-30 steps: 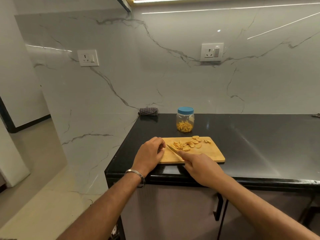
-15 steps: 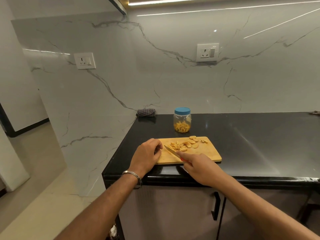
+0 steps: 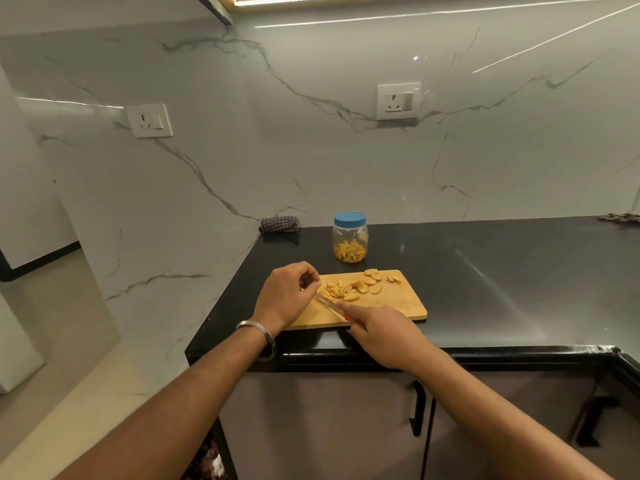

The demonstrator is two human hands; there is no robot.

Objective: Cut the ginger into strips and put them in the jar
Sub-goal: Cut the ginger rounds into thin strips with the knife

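Note:
A wooden cutting board (image 3: 394,303) lies near the front edge of the black counter. On it are a heap of ginger strips (image 3: 334,291) and several round ginger slices (image 3: 372,282). My right hand (image 3: 382,332) grips a small knife (image 3: 327,303) with a red handle, its blade pointing left toward the strips. My left hand (image 3: 287,294) rests curled at the board's left end, its fingertips at the blade tip and the strips; whether it holds a piece is hidden. Behind the board stands a clear jar (image 3: 350,242) with a blue lid on, partly filled with ginger strips.
A folded checked cloth (image 3: 280,224) sits in the counter's back left corner against the marble wall. Another cloth (image 3: 621,218) shows at the far right edge. The black counter (image 3: 502,278) stretches to the right of the board. Cabinet doors with black handles are below.
My left hand has shifted slightly right onto the board, its fingers now touching the strips beside the blade. The knife stays in much the same place. The camera view has drifted a little.

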